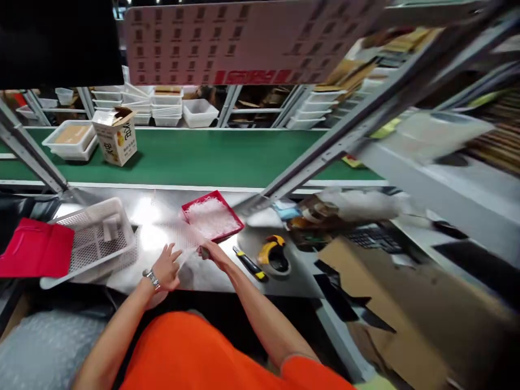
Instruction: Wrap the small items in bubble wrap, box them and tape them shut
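Observation:
A clear sheet of bubble wrap [162,238] lies over the steel bench in front of me. My right hand [212,254] is closed on its right edge, close to a red box [234,215] with white shredded filler inside. My left hand [166,269], a watch on its wrist, rests at the near part of the sheet with its fingers apart. To the right of my right hand lie a black and yellow utility knife [251,264] and a yellow and black tape dispenser [276,254].
At the left, a white plastic basket [117,216] has a red bag [38,249] over its side. Behind the bench runs a green conveyor [203,157] carrying a printed carton [116,138] and white trays [71,141]. Slanted metal posts flank the bench; cardboard [390,314] stands right.

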A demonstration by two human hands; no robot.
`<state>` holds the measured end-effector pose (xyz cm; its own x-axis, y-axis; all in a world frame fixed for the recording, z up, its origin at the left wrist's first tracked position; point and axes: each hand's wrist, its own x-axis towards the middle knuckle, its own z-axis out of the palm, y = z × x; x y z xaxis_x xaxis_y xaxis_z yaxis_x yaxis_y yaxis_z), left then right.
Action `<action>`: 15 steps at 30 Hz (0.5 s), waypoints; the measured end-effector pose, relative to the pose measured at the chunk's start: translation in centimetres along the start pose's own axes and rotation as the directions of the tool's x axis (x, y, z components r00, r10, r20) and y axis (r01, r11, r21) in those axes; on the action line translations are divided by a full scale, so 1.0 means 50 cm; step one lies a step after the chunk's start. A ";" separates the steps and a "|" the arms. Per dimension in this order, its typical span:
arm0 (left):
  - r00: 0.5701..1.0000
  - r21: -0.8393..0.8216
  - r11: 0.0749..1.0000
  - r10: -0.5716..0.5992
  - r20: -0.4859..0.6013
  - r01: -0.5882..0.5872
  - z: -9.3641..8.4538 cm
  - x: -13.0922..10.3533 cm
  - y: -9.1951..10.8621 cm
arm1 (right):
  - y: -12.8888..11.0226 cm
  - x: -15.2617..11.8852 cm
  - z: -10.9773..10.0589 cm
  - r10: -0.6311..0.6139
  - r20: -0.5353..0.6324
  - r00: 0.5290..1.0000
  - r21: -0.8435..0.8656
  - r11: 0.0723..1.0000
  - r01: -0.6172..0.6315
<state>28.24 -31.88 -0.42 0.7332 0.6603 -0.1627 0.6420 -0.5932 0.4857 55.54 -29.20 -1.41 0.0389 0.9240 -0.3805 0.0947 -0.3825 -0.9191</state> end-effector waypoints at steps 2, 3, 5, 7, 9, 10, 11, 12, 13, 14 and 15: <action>0.991 0.048 0.996 -0.074 0.113 0.069 0.085 0.027 -0.025 | 0.055 -0.033 -0.092 0.047 -0.066 0.997 0.075 0.996 -0.042; 0.982 0.064 0.994 -0.101 0.161 0.091 0.121 0.027 -0.038 | 0.081 -0.046 -0.125 0.051 -0.082 0.995 0.106 0.993 -0.043; 0.963 0.090 0.990 -0.130 0.235 0.111 0.173 0.015 -0.057 | 0.125 -0.060 -0.154 0.017 -0.046 0.999 0.112 0.994 -0.012; 0.952 0.105 0.988 -0.137 0.274 0.112 0.199 0.003 -0.065 | 0.151 -0.057 -0.130 -0.054 0.077 0.996 0.018 0.998 0.053; 0.947 0.105 0.990 -0.125 0.296 0.097 0.209 -0.002 -0.064 | 0.153 -0.036 -0.061 -0.123 0.174 0.977 -0.150 0.977 0.150; 0.946 0.099 0.992 -0.108 0.305 0.082 0.211 -0.002 -0.062 | 0.146 -0.021 -0.017 -0.142 0.201 0.969 -0.262 0.946 0.192; 0.946 0.091 0.994 -0.089 0.312 0.064 0.213 -0.002 -0.061 | 0.135 -0.005 0.030 -0.144 0.213 0.966 -0.388 0.895 0.219; 0.947 0.084 0.995 -0.072 0.312 0.047 0.214 -0.001 -0.060 | 0.122 0.012 0.075 -0.128 0.223 0.966 -0.522 0.822 0.229; 0.950 0.081 0.996 -0.060 0.306 0.037 0.215 -0.002 -0.059 | 0.109 0.028 0.118 -0.099 0.233 0.967 -0.640 0.734 0.229; 0.952 0.080 0.996 -0.055 0.300 0.033 0.217 -0.003 -0.060 | 0.097 0.043 0.155 -0.063 0.246 0.967 -0.729 0.645 0.227; 0.953 0.080 0.996 -0.055 0.298 0.033 0.218 -0.005 -0.062 | 0.087 0.056 0.186 -0.031 0.261 0.965 -0.788 0.571 0.231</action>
<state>28.52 -35.23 -11.23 0.7301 0.5248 -0.4376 0.6815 -0.6062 0.4100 46.84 -28.28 -7.43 -0.2248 0.9031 -0.3658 0.8468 -0.0046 -0.5319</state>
